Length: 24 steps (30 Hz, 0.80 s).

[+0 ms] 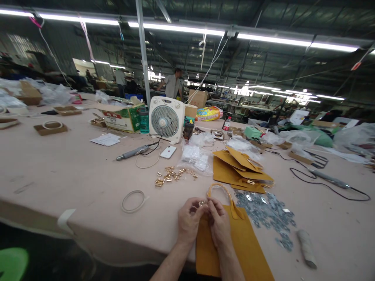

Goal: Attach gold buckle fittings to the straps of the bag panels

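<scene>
My left hand (188,220) is closed, thumb and fingers pinching a small gold metal fitting (202,203). Right against it, my right hand (219,224) is closed too, its fingertips meeting beside the fitting; what they grip is hidden. Both hands are over a mustard-yellow bag panel (244,249) at the table's front edge. A looped handle (220,185) of the same colour arches behind my fingers. Loose gold fittings (175,174) lie beyond my left hand. To the right of the panel spread many small grey metal plates (268,210).
Stacked yellow bag pieces (240,169) lie behind the handle. A white fan (166,119), a phone (168,152) and a corded grey tool (131,152) stand or lie farther back. Another corded tool (329,178) and a grey roll (306,248) are at right. A person (173,86) stands beyond the table.
</scene>
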Tool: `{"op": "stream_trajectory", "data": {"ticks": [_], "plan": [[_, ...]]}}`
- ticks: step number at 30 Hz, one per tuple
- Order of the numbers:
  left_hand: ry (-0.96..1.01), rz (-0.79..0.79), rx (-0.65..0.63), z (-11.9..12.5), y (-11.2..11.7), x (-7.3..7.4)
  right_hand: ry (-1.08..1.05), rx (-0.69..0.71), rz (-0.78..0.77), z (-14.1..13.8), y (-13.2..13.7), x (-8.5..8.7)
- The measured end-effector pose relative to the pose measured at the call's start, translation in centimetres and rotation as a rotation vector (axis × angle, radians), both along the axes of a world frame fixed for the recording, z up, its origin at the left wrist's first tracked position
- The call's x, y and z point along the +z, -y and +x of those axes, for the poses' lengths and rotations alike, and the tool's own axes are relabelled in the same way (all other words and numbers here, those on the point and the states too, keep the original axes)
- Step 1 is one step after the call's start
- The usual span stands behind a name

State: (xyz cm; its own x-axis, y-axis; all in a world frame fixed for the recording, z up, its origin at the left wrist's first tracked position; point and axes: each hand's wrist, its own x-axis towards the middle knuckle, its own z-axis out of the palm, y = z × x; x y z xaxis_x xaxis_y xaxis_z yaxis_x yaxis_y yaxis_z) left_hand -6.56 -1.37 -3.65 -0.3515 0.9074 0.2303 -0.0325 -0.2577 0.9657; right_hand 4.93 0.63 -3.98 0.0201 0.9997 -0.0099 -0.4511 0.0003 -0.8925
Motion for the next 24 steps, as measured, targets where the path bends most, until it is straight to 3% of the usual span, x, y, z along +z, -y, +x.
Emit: {"op": "stream_trajectory", "data": {"ticks": [4,8,12,17,24], "plan": [[0.028,0.012,0.013,0.01,0.0,-0.03,0.16,-0.002,0.15,0.71,0.2,-0.08],[0.077,0.047,0.004,0.01,0.09,-0.3,0.228,0.049,0.17,0.58,0.43,0.44],[0.034,0.081,-0.046,-0.04,0.34,-0.25,0.22,-0.007,0.163,0.27,0.3,0.76],[-0.045,0.144,-0.007,-0.07,0.56,0.26,0.305,-0.071,0.312,0.07,0.1,0.77],[0.021,0.051,0.024,-0.13,0.46,0.44,0.422,-0.097,0.38,0.04,0.16,0.71]]}}
